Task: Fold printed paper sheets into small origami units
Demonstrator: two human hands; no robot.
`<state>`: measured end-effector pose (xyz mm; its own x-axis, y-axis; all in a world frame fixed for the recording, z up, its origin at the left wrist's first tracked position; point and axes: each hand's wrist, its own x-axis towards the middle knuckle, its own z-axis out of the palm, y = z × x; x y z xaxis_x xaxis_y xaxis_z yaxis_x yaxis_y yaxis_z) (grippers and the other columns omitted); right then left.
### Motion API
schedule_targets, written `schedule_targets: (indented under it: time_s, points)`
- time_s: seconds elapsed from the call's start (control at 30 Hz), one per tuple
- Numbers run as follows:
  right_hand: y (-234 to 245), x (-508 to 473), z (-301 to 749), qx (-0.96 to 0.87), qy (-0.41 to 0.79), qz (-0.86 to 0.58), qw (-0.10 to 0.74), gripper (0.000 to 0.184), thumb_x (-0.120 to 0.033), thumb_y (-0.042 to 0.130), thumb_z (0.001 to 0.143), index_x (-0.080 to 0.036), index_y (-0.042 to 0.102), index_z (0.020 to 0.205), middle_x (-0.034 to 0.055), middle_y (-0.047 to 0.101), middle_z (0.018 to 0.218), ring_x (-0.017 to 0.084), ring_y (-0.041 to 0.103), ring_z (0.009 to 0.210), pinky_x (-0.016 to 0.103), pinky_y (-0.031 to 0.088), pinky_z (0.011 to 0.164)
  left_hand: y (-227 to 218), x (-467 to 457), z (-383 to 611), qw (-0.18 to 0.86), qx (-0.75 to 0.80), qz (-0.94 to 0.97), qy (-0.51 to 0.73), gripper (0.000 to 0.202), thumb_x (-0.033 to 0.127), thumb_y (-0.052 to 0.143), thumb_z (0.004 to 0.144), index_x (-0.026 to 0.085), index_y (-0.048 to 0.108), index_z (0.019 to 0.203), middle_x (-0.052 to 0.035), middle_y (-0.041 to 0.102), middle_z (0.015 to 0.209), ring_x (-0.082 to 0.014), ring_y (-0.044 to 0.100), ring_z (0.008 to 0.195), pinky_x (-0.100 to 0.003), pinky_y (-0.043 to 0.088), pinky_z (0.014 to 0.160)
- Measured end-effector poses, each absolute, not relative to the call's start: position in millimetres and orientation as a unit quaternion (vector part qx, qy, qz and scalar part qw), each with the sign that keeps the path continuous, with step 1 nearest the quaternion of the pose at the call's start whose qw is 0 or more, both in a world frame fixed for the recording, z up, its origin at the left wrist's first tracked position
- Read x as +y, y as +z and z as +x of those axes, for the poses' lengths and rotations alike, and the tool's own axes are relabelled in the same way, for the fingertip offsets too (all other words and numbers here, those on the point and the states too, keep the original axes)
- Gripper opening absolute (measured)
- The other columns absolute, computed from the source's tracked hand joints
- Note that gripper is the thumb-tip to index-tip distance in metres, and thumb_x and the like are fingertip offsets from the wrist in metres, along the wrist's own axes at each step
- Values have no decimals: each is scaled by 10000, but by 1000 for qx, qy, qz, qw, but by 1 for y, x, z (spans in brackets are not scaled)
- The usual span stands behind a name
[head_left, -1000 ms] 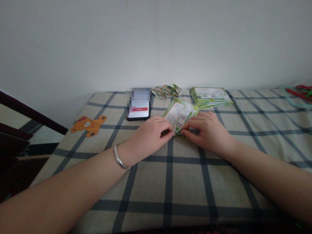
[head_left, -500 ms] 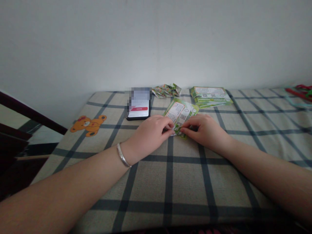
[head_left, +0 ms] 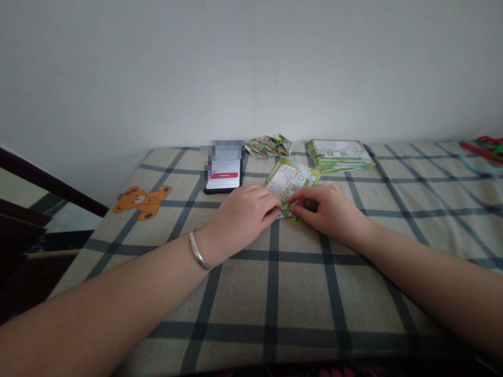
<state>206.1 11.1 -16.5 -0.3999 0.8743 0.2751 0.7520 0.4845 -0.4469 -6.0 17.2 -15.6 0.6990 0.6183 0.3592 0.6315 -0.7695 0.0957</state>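
Observation:
A printed green-and-white sheet [head_left: 293, 177] lies on the table between my hands, its near edge crumpled or folded under my fingers. My left hand [head_left: 251, 209], with a silver bracelet at the wrist, pinches the near left part of this edge between thumb and fingers. From the other side, my right hand [head_left: 324, 207] holds the near right part with thumb and index finger close together. The fingertips of both hands almost meet. Small details of the fold are hidden by them.
Beyond my left hand a phone [head_left: 223, 175] with a lit screen lies on the checked tablecloth [head_left: 243, 293]. Crinkled green packets [head_left: 269, 146] are beside it. A green-and-white box [head_left: 340, 155] stands farther right. Red and green items [head_left: 487, 149] are at the right edge.
The fingers of my left hand have closed in more over the sheet's edge. My right index finger has shifted slightly up and left. The sheet and other things stay in place.

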Motion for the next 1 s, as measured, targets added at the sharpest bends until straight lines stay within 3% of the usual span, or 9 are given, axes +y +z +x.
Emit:
schedule_targets:
  time_s: [0.2,0.6,0.83,1.0]
  points:
    - [-16,12,209,-843,88,-474,238,102,-224,625,813,-229,706,876,-30,678,694,124,570,623,265,375,613,-12,14,-6,80,-331,-923,-181,122,258,590,905,206,701,904,-19,659,879,-204,578,887,-374,416,794]
    - [-14,5,209,-901,-71,-373,209,178,-225,561,907,-177,731,889,77,692,908,213,579,853,337,446,763,-18,20,-7,46,-303,-931,-199,111,215,583,906,168,677,870,-40,627,1021,-197,547,953,-350,465,840]
    - [-9,1,213,-938,-85,-286,174,257,-206,463,952,-174,715,913,75,698,893,206,559,844,337,457,752,-15,16,-7,100,-334,-918,-188,65,249,636,864,211,670,905,-45,623,986,-264,479,1039,-425,422,860]
    - [-9,0,211,-946,-79,-257,182,253,-152,458,944,-146,706,894,77,690,884,181,575,825,309,467,773,-14,14,-6,101,-339,-916,-190,66,245,651,851,214,669,908,-50,616,980,-259,466,1038,-433,398,880]
